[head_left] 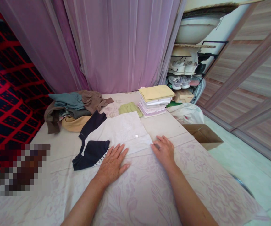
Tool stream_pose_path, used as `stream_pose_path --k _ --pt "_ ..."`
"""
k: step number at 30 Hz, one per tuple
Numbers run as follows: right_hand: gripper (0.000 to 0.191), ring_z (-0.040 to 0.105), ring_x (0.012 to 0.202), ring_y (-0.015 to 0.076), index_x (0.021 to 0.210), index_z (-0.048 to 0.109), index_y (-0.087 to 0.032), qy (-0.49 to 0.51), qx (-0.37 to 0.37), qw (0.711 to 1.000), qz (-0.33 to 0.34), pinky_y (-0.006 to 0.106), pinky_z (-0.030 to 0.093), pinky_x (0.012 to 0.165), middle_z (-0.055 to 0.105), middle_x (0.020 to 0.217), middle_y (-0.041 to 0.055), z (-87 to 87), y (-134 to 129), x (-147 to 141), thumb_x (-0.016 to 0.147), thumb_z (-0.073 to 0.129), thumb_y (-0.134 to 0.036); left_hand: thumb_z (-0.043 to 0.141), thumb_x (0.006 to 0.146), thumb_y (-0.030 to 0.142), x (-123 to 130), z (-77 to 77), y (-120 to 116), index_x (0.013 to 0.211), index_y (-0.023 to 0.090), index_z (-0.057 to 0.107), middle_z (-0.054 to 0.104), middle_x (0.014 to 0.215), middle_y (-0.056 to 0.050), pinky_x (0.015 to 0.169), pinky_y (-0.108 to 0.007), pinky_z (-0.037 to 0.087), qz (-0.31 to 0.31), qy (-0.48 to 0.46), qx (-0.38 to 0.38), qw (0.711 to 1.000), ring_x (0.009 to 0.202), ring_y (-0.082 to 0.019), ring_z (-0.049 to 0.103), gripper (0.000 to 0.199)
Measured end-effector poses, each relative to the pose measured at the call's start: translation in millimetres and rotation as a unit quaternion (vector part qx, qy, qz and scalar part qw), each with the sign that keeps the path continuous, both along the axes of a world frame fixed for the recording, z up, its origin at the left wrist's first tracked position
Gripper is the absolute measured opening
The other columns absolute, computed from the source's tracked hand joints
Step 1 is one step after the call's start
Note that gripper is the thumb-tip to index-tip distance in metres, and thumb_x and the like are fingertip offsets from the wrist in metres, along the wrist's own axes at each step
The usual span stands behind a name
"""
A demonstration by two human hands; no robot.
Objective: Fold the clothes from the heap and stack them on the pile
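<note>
A white shirt (123,127) with navy sleeves and neck trim lies spread flat on the bed, its neck to the left and its hem to the right. A small white tag shows near the hem. My left hand (113,161) rests palm down with fingers spread, its fingertips on the shirt's near edge beside the lacy trim of the near sleeve. At the hem's near corner, my right hand (165,150) has its thumb and forefinger pinched on the cloth, the other fingers bent.
A rumpled clothes heap (74,106) lies at the far left. Beyond the shirt are a green folded garment (129,108) and a folded stack (156,97) topped with yellow. Right of the bed (154,188) stand an open cardboard box (202,136) and a shoe rack (185,72).
</note>
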State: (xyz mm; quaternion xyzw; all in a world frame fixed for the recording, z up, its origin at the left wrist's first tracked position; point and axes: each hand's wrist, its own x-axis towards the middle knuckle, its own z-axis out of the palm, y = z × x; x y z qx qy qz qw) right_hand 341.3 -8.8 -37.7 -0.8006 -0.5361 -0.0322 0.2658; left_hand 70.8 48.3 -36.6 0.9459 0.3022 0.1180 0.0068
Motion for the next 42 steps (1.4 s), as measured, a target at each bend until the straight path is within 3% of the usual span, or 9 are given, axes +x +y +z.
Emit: stream_pose_path --k 14,16,19,22,26,32,37,40,42 --pt "0.022 0.046 0.123 0.0264 0.077 0.07 -0.023 -0.009 -0.007 1.0 -0.019 0.046 0.031 0.101 0.064 0.121 0.005 -4.0 0.4 6.6 0.083 0.049 -0.027 0.037 0.091 0.056 -0.2 -0.7 -0.6 0.142 0.025 0.036 0.038 0.148 -0.009 0.111 -0.046 0.025 0.007 0.002 0.023 1.0 0.137 -0.026 0.031 0.059" --pt "0.023 0.045 0.124 0.0269 0.083 0.07 -0.022 -0.006 -0.012 1.0 -0.016 0.047 0.031 0.101 0.063 0.122 0.0066 -5.2 1.1 6.8 0.083 0.048 -0.028 0.038 0.091 0.056 -0.5 -0.2 -0.3 0.141 0.027 0.037 0.039 0.147 -0.009 0.11 -0.046 0.026 0.004 0.002 0.024 1.0 0.137 -0.026 0.032 0.058" --pt "0.034 0.043 0.126 0.0267 0.11 0.063 -0.018 -0.018 0.009 1.0 -0.013 0.048 0.029 0.103 0.058 0.129 0.0109 0.8 1.8 0.9 0.086 0.042 -0.029 0.038 0.091 0.056 -0.8 0.1 -0.1 0.142 0.028 0.037 0.038 0.147 -0.009 0.11 -0.047 0.027 0.001 0.005 0.023 1.0 0.137 -0.027 0.032 0.057" --pt "0.046 0.033 0.134 0.0231 0.134 0.047 -0.016 -0.056 0.011 0.996 0.07 0.047 0.021 0.109 0.045 0.142 0.0114 13.3 3.8 -17.4 0.091 0.034 -0.029 0.037 0.092 0.056 -0.9 -0.1 -0.2 0.142 0.029 0.036 0.036 0.149 -0.009 0.11 -0.048 0.026 -0.001 0.008 0.022 1.0 0.138 -0.027 0.029 0.057" --pt "0.051 0.024 0.139 0.0195 0.143 0.035 -0.019 -0.08 -0.116 0.961 0.236 0.047 0.012 0.113 0.033 0.15 0.0059 21.2 7.7 -43.8 0.093 0.031 -0.032 0.035 0.093 0.055 -0.3 0.3 -0.7 0.143 0.028 0.034 0.036 0.149 -0.007 0.111 -0.048 0.023 -0.007 0.016 0.007 1.0 0.138 -0.026 0.028 0.057" --pt "0.055 0.018 0.141 0.023 0.145 0.029 -0.016 -0.076 -0.225 0.959 0.152 0.056 0.009 0.112 0.024 0.153 0.0083 16.6 9.7 -42.2 0.094 0.028 -0.037 0.032 0.092 0.057 1.3 0.6 -2.4 0.144 0.021 0.032 0.035 0.149 -0.009 0.113 -0.047 0.02 0.007 0.01 -0.015 1.0 0.139 -0.025 0.027 0.063" --pt "0.055 0.019 0.141 0.0223 0.146 0.029 -0.015 -0.107 -0.177 0.964 0.17 0.054 0.008 0.112 0.024 0.153 0.0091 16.9 10.3 -51.7 0.094 0.028 -0.034 0.03 0.092 0.059 2.3 1.0 -4.5 0.144 0.017 0.03 0.033 0.15 -0.012 0.113 -0.045 0.021 0.018 -0.001 -0.026 0.999 0.14 -0.024 0.025 0.068" --pt "0.054 0.024 0.14 0.0223 0.144 0.033 -0.018 -0.111 -0.169 0.957 0.209 0.054 0.012 0.112 0.027 0.152 0.0079 10.4 10.9 -57.0 0.093 0.031 -0.035 0.032 0.091 0.059 3.9 2.1 -6.3 0.144 0.018 0.032 0.035 0.149 -0.011 0.113 -0.045 0.021 0.022 -0.004 -0.039 0.999 0.14 -0.024 0.025 0.067" --pt "0.053 0.027 0.138 0.0231 0.143 0.035 -0.019 -0.108 -0.172 0.96 0.194 0.055 0.015 0.111 0.03 0.151 0.0085 3.7 11.8 -55.2 0.093 0.031 -0.035 0.034 0.091 0.059 3.4 2.9 -8.4 0.143 0.019 0.033 0.036 0.149 -0.01 0.113 -0.045 0.022 0.027 -0.01 -0.044 0.999 0.14 -0.024 0.026 0.066"
